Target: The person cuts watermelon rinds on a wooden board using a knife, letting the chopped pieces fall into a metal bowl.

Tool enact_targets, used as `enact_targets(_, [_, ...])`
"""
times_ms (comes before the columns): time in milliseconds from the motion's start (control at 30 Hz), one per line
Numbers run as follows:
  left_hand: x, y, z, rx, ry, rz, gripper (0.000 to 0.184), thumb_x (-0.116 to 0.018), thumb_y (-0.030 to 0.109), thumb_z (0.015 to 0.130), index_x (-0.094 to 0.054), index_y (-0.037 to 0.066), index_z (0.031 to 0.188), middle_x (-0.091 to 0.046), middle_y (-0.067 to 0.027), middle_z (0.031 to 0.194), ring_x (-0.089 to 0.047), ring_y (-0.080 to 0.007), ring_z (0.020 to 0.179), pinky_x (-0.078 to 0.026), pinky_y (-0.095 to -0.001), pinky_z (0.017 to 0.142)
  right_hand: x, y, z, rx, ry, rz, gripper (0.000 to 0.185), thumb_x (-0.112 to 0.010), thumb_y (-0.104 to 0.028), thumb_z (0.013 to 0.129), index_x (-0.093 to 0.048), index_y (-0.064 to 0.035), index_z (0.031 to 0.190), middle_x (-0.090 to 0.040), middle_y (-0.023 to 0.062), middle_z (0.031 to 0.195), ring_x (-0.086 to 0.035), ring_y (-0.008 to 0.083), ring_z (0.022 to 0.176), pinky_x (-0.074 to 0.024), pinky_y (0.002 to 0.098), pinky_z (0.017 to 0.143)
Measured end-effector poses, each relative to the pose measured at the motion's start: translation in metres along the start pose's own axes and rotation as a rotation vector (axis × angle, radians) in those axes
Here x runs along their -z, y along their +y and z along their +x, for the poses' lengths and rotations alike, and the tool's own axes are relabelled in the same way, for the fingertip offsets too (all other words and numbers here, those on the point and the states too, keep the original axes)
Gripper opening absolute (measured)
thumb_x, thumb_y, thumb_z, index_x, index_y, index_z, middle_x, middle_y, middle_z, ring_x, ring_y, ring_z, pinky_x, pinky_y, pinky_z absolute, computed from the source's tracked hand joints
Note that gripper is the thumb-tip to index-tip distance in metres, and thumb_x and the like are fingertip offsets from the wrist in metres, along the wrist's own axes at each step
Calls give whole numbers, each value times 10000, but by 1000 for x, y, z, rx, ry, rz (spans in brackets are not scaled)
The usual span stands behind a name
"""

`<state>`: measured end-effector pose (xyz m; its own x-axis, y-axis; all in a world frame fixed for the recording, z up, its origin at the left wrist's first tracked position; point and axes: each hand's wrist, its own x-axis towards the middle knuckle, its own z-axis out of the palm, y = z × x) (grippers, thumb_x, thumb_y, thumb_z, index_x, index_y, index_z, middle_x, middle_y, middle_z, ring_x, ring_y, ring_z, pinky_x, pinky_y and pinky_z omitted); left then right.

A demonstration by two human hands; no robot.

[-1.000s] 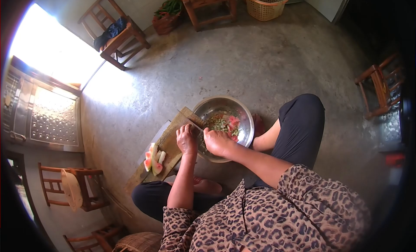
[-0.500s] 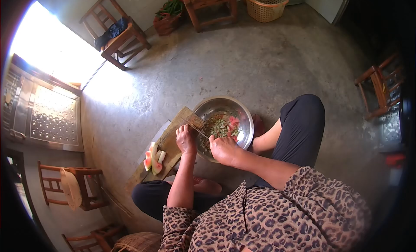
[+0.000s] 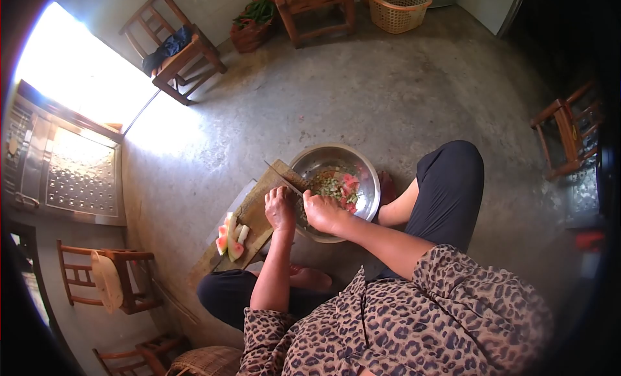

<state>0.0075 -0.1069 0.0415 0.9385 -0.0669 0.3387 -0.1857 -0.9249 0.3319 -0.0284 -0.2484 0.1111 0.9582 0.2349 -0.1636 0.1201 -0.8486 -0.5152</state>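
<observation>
My right hand (image 3: pixel 323 212) is closed round the handle of a knife (image 3: pixel 283 177), whose thin blade points up and left across the far end of a wooden cutting board (image 3: pixel 260 211). Close beside the blade, my left hand (image 3: pixel 279 208) presses on the board with bent fingers; whatever lies under them is hidden. Watermelon rind pieces (image 3: pixel 233 237), pale green with some red flesh, lie at the near left part of the board. A steel basin (image 3: pixel 367 182) stands right of the board, holding chopped green bits and red watermelon pieces (image 3: pixel 350 183).
The basin rests on a grey concrete floor (image 3: pixel 401 91) between my legs. Wooden chairs (image 3: pixel 187 53) stand around the room. At the back are a yellow plastic basket (image 3: pixel 394 17) and a red bag with green vegetables (image 3: pixel 253 27). A wicker basket (image 3: pixel 206 362) sits behind on the left.
My right hand has moved left with the knife, from over the basin to the board's edge. The blade now reaches across the board's far end. My left hand has barely shifted.
</observation>
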Motion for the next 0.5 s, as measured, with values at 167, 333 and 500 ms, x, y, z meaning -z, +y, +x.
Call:
enact_targets(167, [0,-4,-2,-21,8,14,150,-573,125,742,-604,87,884,-593,-76,910,-547,-265,885,-455,-352,761,4,1,-7,34,2,-1,246,-451,-97,780,-471,69,960,-631,202,720,-643,330,691,-518,410,610])
enact_targets(333, [-3,-8,0,-17,-30,78,128,-562,111,743,-591,84,864,-589,-86,893,-548,-266,868,-459,-349,744,12,0,-24,56,31,-27,272,-472,-75,759,-471,100,968,-628,201,702,-643,321,672,-519,398,590])
enact_targets(500, [-6,-7,1,6,-16,79,141,-572,119,732,-580,80,867,-583,-95,897,-542,-271,866,-460,-356,734,23,-4,-41,127,-1,-49,310,-468,-57,748,-463,126,999,-613,197,651,-636,319,625,-511,398,554])
